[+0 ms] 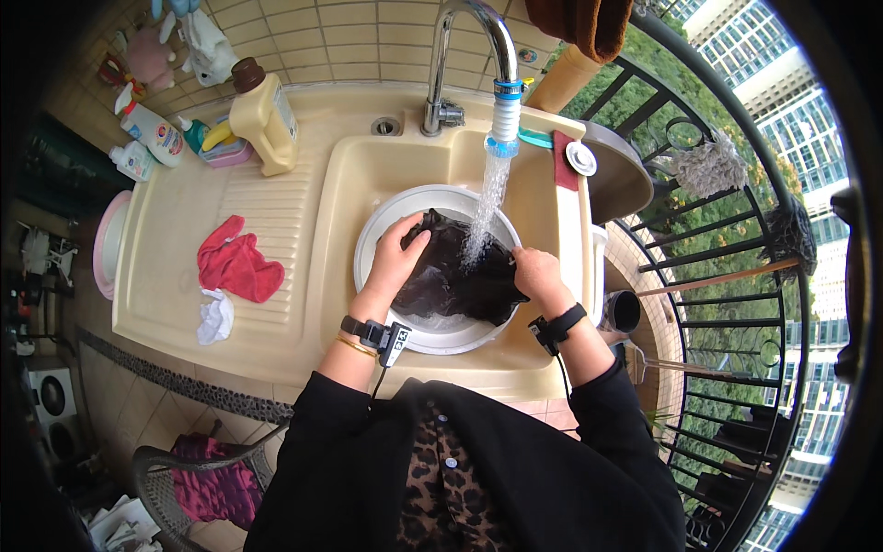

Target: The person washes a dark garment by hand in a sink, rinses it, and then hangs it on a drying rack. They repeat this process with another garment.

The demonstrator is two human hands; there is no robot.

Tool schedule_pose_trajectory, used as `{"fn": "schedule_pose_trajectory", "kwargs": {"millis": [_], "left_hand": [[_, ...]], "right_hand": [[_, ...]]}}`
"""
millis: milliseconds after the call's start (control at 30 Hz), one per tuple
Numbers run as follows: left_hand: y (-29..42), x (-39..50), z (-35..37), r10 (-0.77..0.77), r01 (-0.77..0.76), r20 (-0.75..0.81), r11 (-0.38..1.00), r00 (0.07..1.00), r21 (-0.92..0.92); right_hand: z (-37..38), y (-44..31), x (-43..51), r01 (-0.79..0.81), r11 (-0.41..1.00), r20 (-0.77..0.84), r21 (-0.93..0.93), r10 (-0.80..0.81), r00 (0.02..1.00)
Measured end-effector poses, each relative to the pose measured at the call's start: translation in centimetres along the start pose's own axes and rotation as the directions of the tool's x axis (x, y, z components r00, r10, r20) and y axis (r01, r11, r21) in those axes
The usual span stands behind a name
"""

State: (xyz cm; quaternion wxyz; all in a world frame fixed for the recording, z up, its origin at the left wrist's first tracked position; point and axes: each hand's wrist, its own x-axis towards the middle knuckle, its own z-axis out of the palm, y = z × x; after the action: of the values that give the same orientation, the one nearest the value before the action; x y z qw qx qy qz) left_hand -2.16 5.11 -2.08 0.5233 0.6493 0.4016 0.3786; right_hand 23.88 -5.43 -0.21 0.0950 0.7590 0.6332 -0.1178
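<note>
Water pours from the faucet's white and blue spout (504, 121) onto a dark wet cloth (448, 269) in a round white basin (372, 234), which sits in the beige sink (345, 179). My left hand (398, 257) is at the basin's left side, its thumb and fingers apart at the edge of the dark cloth; its hold on the cloth is unclear. At the basin's right rim, my right hand (537, 274) is closed on the dark cloth. Both wrists wear strapped devices with cables.
On the ribbed drainboard left of the sink lie a red cloth (241, 262) and a white cloth (215, 317). Behind them stand a beige jug (265, 117) and a spray bottle (155, 134). A maroon cloth (566, 162) hangs over the right rim. Beyond is a black metal railing (731, 321).
</note>
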Motion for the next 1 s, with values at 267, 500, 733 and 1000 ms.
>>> {"fn": "schedule_pose_trajectory", "kwargs": {"millis": [267, 500, 733, 1000], "left_hand": [[0.2, -2.8, -1.8, -0.139, 0.123, -0.019, 0.924, 0.99, -0.363], [0.3, -6.0, -3.7, -0.227, 0.216, 0.015, 0.905, 0.974, -0.367], [1.3, -6.5, -5.3, -0.198, 0.159, -0.039, 0.874, 0.979, -0.459], [2.4, -7.0, -4.9, -0.178, 0.158, 0.012, 0.842, 0.984, -0.516]], "right_hand": [[12.4, -9.5, 5.2, -0.085, 0.974, 0.283, 0.211, 0.022, 0.959], [12.1, -7.5, 6.1, 0.114, 0.993, 0.26, -0.005, -0.109, 0.96], [-1.5, -2.3, 2.8, 0.078, 0.47, -0.065, 0.879, -0.043, 0.997], [2.1, -3.6, 4.1, -0.042, 0.897, -0.022, 0.441, 0.057, 0.998]]}}
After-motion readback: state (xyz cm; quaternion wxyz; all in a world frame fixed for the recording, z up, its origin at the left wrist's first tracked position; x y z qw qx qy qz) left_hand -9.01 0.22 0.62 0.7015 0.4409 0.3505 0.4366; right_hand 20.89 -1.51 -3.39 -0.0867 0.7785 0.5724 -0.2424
